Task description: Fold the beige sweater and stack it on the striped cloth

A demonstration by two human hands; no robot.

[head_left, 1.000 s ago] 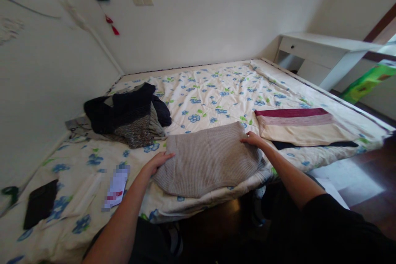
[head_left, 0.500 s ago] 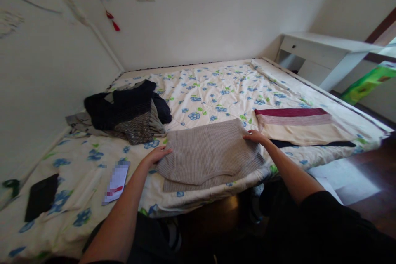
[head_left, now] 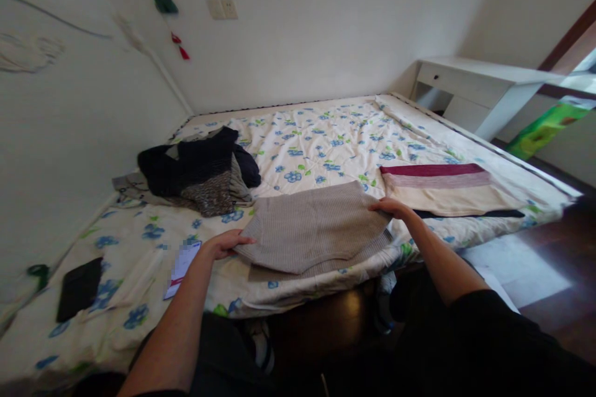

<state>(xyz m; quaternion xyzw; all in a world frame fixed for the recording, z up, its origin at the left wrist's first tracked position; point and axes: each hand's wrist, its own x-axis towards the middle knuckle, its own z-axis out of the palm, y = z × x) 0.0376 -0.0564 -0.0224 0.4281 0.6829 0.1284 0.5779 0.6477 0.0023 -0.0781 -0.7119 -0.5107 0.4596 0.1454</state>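
A grey-beige ribbed knit sweater (head_left: 311, 223), folded over on itself, lies at the near edge of the bed. My left hand (head_left: 228, 242) pinches its left side edge, the thumb on top of the cloth. On the opposite side my right hand (head_left: 390, 206) grips the right edge between thumb and fingers. The lower layer of the knit peeks out along the front and right. To the right is a folded striped sweater (head_left: 442, 189) in dark red, mauve and cream, with a dark garment under it. A heap of dark and grey clothes (head_left: 195, 170) sits to the left.
The bed (head_left: 321, 142) has a white sheet with blue flowers. At left lie a black flat object (head_left: 80, 288) and a phone-like item (head_left: 180, 267), partly behind my left forearm. A white desk (head_left: 484, 84) stands at the back right, beside a green bag (head_left: 544, 127).
My left hand has moved slightly down and left along the sweater's edge, and its left side is drawn out a little. The camera view has shifted slightly.
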